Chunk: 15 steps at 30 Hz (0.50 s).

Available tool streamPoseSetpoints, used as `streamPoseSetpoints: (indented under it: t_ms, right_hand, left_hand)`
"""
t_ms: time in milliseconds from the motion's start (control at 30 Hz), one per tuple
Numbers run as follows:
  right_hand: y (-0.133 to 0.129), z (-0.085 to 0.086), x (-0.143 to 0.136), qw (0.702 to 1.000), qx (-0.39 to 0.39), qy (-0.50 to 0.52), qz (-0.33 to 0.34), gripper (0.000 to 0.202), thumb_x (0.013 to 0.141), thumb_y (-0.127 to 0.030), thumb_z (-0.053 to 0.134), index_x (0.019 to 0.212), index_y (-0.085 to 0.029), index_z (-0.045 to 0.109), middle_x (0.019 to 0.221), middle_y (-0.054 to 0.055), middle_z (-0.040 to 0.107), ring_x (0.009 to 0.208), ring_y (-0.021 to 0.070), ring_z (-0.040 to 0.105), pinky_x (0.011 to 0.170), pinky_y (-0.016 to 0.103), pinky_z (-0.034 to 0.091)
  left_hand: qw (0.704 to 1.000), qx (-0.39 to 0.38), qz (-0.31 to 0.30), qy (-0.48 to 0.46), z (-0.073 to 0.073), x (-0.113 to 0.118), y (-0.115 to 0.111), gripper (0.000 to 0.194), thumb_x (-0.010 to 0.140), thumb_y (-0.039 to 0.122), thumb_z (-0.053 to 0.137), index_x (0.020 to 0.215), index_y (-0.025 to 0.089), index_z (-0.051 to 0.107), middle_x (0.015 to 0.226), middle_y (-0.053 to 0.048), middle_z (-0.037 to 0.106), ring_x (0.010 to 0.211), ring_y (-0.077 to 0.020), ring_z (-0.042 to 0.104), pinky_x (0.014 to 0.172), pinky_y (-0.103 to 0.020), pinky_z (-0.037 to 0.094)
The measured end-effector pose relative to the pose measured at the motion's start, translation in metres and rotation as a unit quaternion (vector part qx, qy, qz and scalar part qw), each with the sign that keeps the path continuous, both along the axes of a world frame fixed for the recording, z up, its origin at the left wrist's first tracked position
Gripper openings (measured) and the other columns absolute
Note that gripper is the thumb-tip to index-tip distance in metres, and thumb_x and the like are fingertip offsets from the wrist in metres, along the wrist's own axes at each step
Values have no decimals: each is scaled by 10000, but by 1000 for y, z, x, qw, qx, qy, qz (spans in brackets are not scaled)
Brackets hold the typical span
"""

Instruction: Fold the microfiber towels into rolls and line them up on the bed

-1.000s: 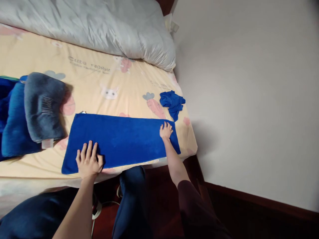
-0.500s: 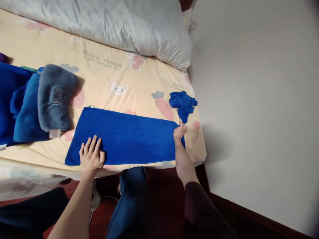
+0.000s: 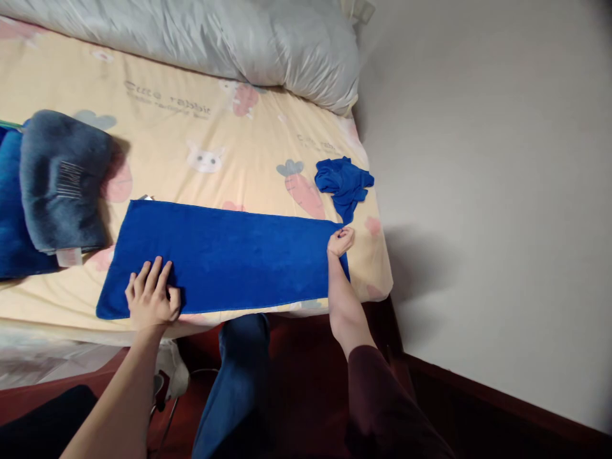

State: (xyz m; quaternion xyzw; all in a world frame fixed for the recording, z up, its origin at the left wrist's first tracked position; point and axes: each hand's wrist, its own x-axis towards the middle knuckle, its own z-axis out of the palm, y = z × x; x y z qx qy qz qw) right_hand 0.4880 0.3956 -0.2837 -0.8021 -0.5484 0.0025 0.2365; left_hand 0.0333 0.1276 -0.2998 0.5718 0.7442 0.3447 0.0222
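A blue cloth [image 3: 239, 261] lies flat and stretched lengthwise along the bed's near edge. My left hand [image 3: 152, 294] rests on its left part with the fingers spread, pressing it down. At the cloth's upper right corner, my right hand [image 3: 341, 241] is closed, pinching that corner. Just beyond my right hand sits a crumpled blue cloth [image 3: 343, 183]. To the left, a grey-blue folded towel [image 3: 64, 182] with a white tag lies on top of blue folded towels [image 3: 12, 217].
The bed [image 3: 162, 153] has a yellow sheet printed with rabbits and carrots. A large grey pillow or bolster [image 3: 215, 38] lies along the far side. A plain wall [image 3: 488, 191] rises on the right. My legs are below the near edge.
The view has shifted, so the bed and towels appear further left. My right hand has closed more tightly at the cloth's corner. My left hand stays spread on the cloth.
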Motion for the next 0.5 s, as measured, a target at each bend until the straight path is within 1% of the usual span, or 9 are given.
streamPoseSetpoints:
  t_ms: [67,100,167,233,333,433,500]
  right_hand:
    - [1,0,-4,1000,8,-5,-14,382,898,-122,378,1170,-128,646,1184,169,641,1180,274,536,1078,426,403]
    - [1,1,-6,1000,5,-7,-13,390,910,-141,381,1188,-138,655,1247,167,634,1232,273,506,1101,429,376]
    - [1,4,-9,1000,-23,-6,-2,442,942,-176,357,1288,-159,631,1386,151,593,1322,272,428,1134,454,317]
    - [1,9,-12,998,-69,0,6,500,974,-194,301,1406,-170,553,1509,137,516,1372,266,348,1151,475,259]
    - [2,15,-14,993,-119,10,17,538,1009,-221,239,1517,-174,411,1638,122,368,1431,259,226,1169,487,174]
    - [2,17,-14,993,-115,14,6,559,1020,-257,239,1567,-163,306,1682,130,282,1468,261,183,1173,486,161]
    - [2,15,-14,996,-93,12,-10,582,1011,-276,274,1577,-141,283,1680,150,282,1466,265,226,1171,471,198]
  left_hand:
    - [1000,-1,3,-4,1,1,0,786,818,332,550,1571,477,377,1644,99,358,1486,-367,405,1260,-639,251]
    - [1000,-4,4,-5,1,1,1,741,842,351,528,1565,454,402,1643,91,365,1482,-378,403,1252,-643,254]
    - [1000,-8,3,-4,2,1,1,654,893,379,470,1546,391,455,1639,60,389,1467,-399,399,1218,-660,270]
    - [1000,-8,2,8,2,1,1,620,913,392,444,1530,350,481,1633,29,407,1460,-402,406,1190,-679,290]
    - [999,0,2,40,1,1,2,636,898,376,481,1533,339,469,1626,1,423,1460,-377,431,1199,-674,311]
    - [998,0,-1,56,-1,0,2,624,919,349,460,1542,330,453,1627,1,425,1465,-356,430,1198,-661,321]
    - [999,-9,3,52,-2,-1,1,583,950,357,400,1529,334,465,1628,17,423,1458,-363,433,1160,-691,334]
